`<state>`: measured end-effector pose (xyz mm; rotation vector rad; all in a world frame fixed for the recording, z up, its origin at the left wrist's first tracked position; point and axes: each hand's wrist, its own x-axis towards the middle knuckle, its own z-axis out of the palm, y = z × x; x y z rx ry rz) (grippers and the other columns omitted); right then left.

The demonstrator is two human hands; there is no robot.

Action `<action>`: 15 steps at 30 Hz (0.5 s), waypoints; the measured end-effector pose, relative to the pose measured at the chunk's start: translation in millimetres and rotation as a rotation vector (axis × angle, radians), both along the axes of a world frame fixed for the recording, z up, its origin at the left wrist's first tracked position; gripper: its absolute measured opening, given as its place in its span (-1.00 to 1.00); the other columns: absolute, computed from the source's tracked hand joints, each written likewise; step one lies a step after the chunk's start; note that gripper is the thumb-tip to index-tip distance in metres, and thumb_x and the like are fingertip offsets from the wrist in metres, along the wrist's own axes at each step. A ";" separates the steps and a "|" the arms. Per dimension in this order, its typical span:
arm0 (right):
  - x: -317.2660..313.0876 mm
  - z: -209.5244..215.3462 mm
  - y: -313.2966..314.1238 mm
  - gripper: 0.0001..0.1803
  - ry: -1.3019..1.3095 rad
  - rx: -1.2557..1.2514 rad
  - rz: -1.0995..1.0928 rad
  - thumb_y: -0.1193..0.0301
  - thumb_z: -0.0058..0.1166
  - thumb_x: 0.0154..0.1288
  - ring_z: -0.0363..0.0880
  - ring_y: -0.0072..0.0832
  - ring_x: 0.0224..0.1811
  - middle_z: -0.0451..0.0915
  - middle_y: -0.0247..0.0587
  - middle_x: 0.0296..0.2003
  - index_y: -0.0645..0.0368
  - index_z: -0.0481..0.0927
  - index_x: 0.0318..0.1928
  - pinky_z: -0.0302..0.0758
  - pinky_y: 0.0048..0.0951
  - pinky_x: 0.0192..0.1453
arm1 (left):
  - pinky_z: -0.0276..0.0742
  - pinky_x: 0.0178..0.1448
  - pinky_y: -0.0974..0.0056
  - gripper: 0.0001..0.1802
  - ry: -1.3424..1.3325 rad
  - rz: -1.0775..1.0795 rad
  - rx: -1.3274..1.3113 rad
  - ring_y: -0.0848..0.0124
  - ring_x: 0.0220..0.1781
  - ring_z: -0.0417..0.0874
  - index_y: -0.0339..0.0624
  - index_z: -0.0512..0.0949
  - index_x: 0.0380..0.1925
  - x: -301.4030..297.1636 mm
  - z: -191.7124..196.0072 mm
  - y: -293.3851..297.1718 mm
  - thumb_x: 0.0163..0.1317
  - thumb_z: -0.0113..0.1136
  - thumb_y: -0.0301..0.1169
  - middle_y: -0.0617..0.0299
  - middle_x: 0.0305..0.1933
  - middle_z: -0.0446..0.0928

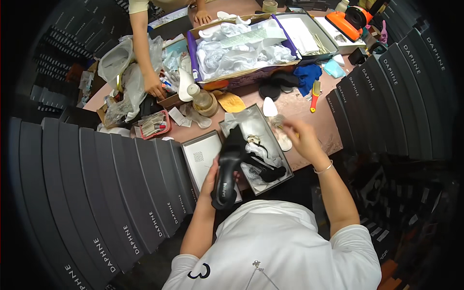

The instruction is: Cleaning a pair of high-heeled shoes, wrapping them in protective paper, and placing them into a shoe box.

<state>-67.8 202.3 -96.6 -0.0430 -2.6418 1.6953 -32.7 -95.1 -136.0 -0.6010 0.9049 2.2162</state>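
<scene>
- Grey stack [108,179]: boxes ranked along the left side.
- Table [323,129]: pink surface ahead of the person; carries the items below.
- Shoebox [274,184]: open, near edge of the table.
- Lid [195,155]: lies directly left of the shoebox, inner face up.
- Held shoe [234,152]: black; raised over the lid and the shoebox's left edge.
- Second shoe [272,173]: black; rests in the shoebox on tissue [257,182].
- Left hand [211,180]: clamped around the held shoe; palm at its left side, fingertips showing at its right.
- Right hand [304,137]: right of the shoebox, apart from both shoes; fingers bent, tips close together. Blur there; cannot tell whether they grip anything.
- Brush [315,96]: red handle, lies beyond the right hand.
- White pad [269,107]: beside the shoebox's far right corner.
</scene>
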 end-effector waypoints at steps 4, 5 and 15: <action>68.6 -46.1 -27.7 -0.61 -0.042 0.522 0.380 0.32 0.26 0.12 0.67 -0.16 -0.31 0.65 0.01 -0.29 0.26 0.55 -0.07 0.58 -0.24 -0.21 | 0.64 -0.05 0.30 -0.37 0.042 0.055 -0.278 0.21 -0.14 0.69 -0.39 0.40 0.12 -15.0 -75.3 -58.3 0.33 0.09 -0.01 -0.13 -0.09 0.58; 77.9 -62.0 -40.1 -0.62 -0.165 0.627 0.426 0.30 0.27 0.11 0.66 -0.16 -0.29 0.65 -0.02 -0.33 0.24 0.55 -0.12 0.56 -0.21 -0.19 | 0.52 0.12 0.25 -0.37 0.165 0.123 -0.679 0.17 0.04 0.59 -0.38 0.35 0.18 -13.2 -94.2 -57.3 0.31 0.14 -0.09 -0.15 0.03 0.50; 54.5 42.3 -24.1 -0.84 0.012 0.517 0.365 0.40 0.20 0.13 0.56 -0.09 -0.28 0.57 -0.08 -0.39 0.15 0.58 -0.27 0.48 -0.15 -0.21 | 0.31 0.31 0.08 -0.31 0.655 -0.137 -1.328 0.09 0.30 0.37 -0.24 0.30 0.27 7.0 -54.6 -41.2 0.20 0.30 -0.22 -0.08 0.27 0.34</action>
